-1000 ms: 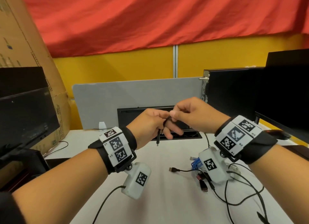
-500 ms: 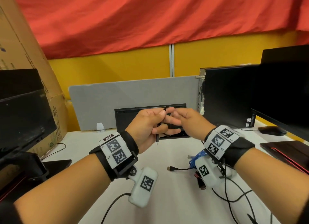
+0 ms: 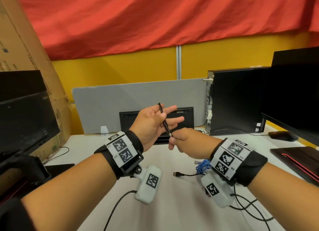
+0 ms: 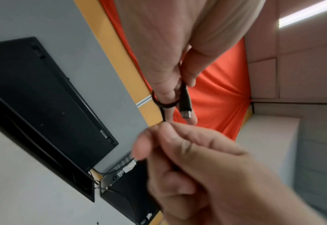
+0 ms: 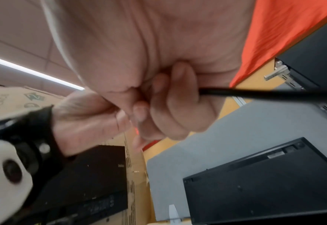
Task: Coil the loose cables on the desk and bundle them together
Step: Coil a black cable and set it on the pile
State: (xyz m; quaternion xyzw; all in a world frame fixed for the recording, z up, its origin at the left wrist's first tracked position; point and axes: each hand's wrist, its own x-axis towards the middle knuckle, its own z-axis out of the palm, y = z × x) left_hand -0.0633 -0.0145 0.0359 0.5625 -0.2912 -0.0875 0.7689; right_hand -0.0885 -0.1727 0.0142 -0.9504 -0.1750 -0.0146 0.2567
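Over desk (image 3: 172,213), L hand (image 3: 150,125), R hand (image 3: 191,144) pinch cable (image 3: 164,120), finger loop (image 4: 164,105) clearest L-wrist

Even overhead light fills the room, from a ceiling strip light (image 4: 309,13) that glares white in both wrist views. The desk (image 3: 172,205) shows only faint shadows. Close up, the right hand (image 4: 206,167) smears with motion blur and the black cable (image 5: 274,93) looks soft. Straight edges bow toward the frame borders.

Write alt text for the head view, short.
The left hand holds a thin black cable looped over one finger, other fingers spread, while the right hand pinches its lower plug end. More loose cables, black and blue, lie on the white desk under the right wrist.
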